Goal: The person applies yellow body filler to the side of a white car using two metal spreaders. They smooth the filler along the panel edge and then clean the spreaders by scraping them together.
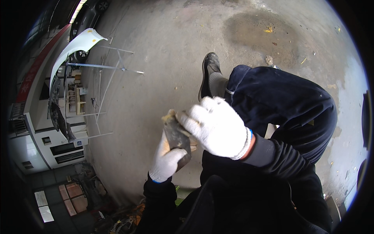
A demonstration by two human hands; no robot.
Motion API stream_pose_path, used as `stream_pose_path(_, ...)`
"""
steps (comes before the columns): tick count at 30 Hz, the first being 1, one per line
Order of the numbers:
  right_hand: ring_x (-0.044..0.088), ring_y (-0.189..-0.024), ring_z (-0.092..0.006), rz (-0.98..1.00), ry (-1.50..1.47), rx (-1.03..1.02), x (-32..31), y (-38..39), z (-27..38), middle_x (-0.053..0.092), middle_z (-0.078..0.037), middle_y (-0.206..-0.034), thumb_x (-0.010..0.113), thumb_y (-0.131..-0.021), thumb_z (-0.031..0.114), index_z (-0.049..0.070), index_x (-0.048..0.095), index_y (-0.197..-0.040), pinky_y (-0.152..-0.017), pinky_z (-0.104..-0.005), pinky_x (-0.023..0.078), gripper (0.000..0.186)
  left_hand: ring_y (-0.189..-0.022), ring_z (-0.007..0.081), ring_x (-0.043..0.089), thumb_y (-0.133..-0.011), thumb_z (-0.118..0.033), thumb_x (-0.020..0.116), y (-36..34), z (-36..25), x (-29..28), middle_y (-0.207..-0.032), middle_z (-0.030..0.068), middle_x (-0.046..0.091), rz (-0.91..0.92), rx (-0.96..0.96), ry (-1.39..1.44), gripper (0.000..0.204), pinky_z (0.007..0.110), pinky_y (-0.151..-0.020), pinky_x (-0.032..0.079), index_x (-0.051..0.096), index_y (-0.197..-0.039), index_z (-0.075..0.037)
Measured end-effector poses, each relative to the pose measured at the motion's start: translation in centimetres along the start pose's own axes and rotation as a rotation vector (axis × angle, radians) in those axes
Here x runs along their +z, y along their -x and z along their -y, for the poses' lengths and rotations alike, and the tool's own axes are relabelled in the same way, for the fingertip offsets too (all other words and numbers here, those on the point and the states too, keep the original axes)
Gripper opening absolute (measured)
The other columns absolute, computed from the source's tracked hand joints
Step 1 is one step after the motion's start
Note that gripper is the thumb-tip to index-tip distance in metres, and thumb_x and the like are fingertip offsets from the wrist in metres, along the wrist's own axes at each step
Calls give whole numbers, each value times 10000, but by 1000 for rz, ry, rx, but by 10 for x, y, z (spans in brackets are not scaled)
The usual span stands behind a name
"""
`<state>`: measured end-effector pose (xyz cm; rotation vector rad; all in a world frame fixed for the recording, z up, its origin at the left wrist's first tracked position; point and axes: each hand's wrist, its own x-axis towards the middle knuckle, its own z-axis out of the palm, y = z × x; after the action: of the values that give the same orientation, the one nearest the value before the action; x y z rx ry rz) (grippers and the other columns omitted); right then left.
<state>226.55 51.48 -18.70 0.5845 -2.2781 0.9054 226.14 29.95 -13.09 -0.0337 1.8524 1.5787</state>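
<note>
My left hand (165,163), in a white knit glove, grips a flat dark grey plate (178,137) with its thumb across the face. Pale yellowish smears mark the plate, most of all at its upper end. In a matching glove with a blue-edged cuff, my right hand (220,126) is closed at the plate's upper right edge, its fingers curled. Whatever those fingers hold is hidden. A small beige piece (193,145) shows just right of the plate; I cannot tell whether it is a fingertip or part of something held.
My bent leg (280,91) in dark trousers and a dark shoe (211,64) lie beyond my right hand. At left, a white curved car panel (78,42) rests on a metal-tube stand (102,67). A dark car (83,23) stands behind it. A damp patch (261,33) marks the concrete floor.
</note>
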Motion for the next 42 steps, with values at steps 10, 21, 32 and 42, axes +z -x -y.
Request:
stream_pose_path(10,548,-827,-199,-106,-68,-38,9,3,21,571,-46,-951,649,-849,218,62,676,-1161,-691,-339,452,351,-1109,263,664,-953,-168,637,-6,10,-12,-1251,188,613,-231,147,-184,626,380,-1006,518,402,-1487,59)
stream_pose_path(21,556,-835,-221,-21,36,46,17,5,9,604,-60,-981,671,-846,228,71,695,-1145,-711,-363,463,338,-999,371,616,-783,-285,849,-2,-22,17,-1163,202,494,-826,171,-1376,1021,483,-844,579,271,-1564,28)
stream_pose_path(32,575,-832,-230,7,163,149,6,2,-12,578,-69,-885,696,-856,235,74,698,-1141,-727,-362,468,327,-1102,360,586,-816,-296,832,2,-27,28,-1159,178,528,-842,154,-1368,945,483,-945,520,334,-1557,14)
stream_pose_path(42,713,-637,-255,36,-796,667,9,-2,-21,675,-183,-716,762,-925,408,-33,590,-986,-602,-351,549,477,-500,68,336,-1083,-541,469,-22,12,-5,-649,-58,355,-339,52,376,493,244,-442,278,572,-983,-70)
